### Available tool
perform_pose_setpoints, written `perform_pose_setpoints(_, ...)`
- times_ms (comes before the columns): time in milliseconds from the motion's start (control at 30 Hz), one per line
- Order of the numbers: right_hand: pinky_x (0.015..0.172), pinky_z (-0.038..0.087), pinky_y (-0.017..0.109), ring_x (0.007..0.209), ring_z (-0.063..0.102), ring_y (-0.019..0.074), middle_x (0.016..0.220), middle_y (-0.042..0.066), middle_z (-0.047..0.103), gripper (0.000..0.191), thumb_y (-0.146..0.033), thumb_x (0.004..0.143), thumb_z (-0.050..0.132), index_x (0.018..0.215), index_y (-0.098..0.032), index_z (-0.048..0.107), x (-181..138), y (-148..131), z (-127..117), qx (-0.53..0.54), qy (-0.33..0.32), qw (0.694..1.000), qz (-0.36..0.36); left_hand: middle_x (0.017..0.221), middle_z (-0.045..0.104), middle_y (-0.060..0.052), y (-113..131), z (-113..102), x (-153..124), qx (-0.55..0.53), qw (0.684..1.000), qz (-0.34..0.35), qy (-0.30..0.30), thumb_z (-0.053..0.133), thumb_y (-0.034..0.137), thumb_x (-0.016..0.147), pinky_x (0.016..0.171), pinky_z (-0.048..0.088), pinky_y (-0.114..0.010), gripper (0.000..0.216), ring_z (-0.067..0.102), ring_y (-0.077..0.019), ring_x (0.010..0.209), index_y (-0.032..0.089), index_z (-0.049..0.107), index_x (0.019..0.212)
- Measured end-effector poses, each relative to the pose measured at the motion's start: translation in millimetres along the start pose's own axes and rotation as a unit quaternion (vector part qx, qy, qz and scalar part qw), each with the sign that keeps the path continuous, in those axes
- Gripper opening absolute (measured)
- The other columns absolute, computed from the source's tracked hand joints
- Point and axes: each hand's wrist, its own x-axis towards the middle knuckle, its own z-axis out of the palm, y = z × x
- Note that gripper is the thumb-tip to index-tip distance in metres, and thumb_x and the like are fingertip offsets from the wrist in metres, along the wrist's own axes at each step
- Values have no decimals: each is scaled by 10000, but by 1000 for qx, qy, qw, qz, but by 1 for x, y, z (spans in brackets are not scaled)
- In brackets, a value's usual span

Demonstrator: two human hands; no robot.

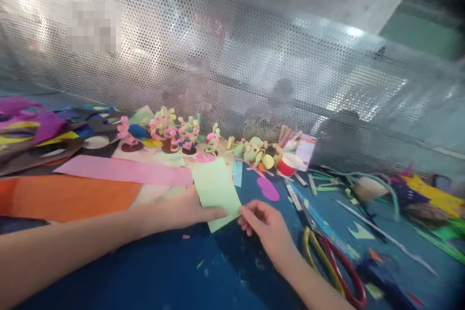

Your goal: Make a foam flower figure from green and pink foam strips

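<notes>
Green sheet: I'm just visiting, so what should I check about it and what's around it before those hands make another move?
1. Left hand holding the green sheet: ok, thumb across its front.
2. Right hand at the sheet's lower right corner: ok; whether it pinches the paper: cannot tell.
3. Sheet lying flat: not ok, it bends slightly.
4. Scissors out of the hands: ok, they lie on the table beside the right forearm.
5. Sheet clear of the pink strip: cannot tell, their edges meet in this view.
</notes>
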Motion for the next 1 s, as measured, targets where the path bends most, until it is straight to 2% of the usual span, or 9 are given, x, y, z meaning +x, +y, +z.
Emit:
perform_pose_setpoints(233,513,430,212,497,512,93,608,5,608,251,-390,780,554,688,-157,561,1,4,2,-34,-5,998,-45,998,663,19,0,2,0,-24,999,-43,2,581,364,712,781,489,-262,322,604,-204,944,236,579,1007)
perform_pose_setpoints(400,551,464,228,552,558,122,654,17,620,238,-395,797,530,754,-167,584,-2,4,1,-75,-1,995,-64,993,663,20,2,2,-3,-57,998,-27,16,581,336,717,782,488,-257,320,604,-206,942,225,585,1017)
perform_pose_setpoints(567,531,452,248,509,546,130,604,16,605,244,-399,792,536,713,-171,572,-5,4,2,-145,27,985,-86,1023,654,0,2,1,-3,-76,997,-24,3,608,350,706,797,489,-280,373,591,-226,974,213,567,1050)
perform_pose_setpoints(700,541,476,251,577,574,141,694,51,639,281,-413,821,490,789,-153,592,-2,3,1,-14,-2,998,-61,1076,634,-8,0,-2,0,-91,996,-4,3,584,364,742,852,467,-288,372,571,-217,1011,212,553,1080)
perform_pose_setpoints(833,525,462,223,639,580,138,738,57,647,272,-399,816,514,818,-145,610,1,2,-1,88,-35,995,-31,1082,632,-13,-5,-4,3,-97,995,1,8,586,390,746,872,454,-318,365,573,-219,1002,229,559,1072)
perform_pose_setpoints(1000,500,433,195,613,574,115,714,44,654,248,-390,793,562,803,-151,626,4,4,-3,154,-20,988,7,1105,622,-21,-6,-4,3,-119,993,-10,5,589,424,743,870,454,-332,399,569,-216,1006,234,547,1091)
